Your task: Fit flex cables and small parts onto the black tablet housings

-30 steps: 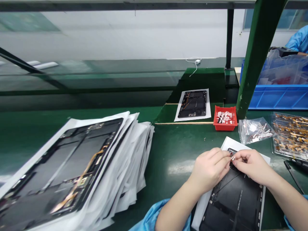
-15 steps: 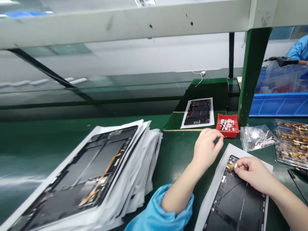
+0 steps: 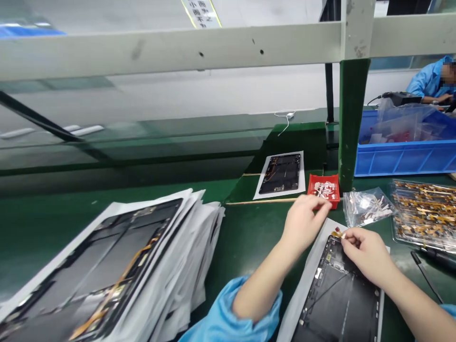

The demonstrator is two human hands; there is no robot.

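Note:
My right hand (image 3: 370, 251) pinches a small orange flex cable (image 3: 336, 233) between thumb and forefinger, at the top edge of a black device panel (image 3: 345, 304). The panel lies on a white sheet (image 3: 302, 292). My left hand (image 3: 302, 221) is just in front of a red tray (image 3: 335, 205) of small white pieces. Its thumb and forefinger are brought together; whatever may be between them is too small to make out.
On the left is a stack (image 3: 192, 256) of similar panels with white sheets. Another panel (image 3: 283, 173) lies behind the red tray. To the right are a clear bag (image 3: 366, 206), a clear tray of flex cables (image 3: 423, 213), a blue bin (image 3: 406, 159) and a green post (image 3: 351, 123). A co-worker (image 3: 429, 80) sits beyond.
The view has shifted to the right. My right hand has carried the flex cable from over the panel's upper part to its top edge. My left hand stays near the red tray, fingers still together.

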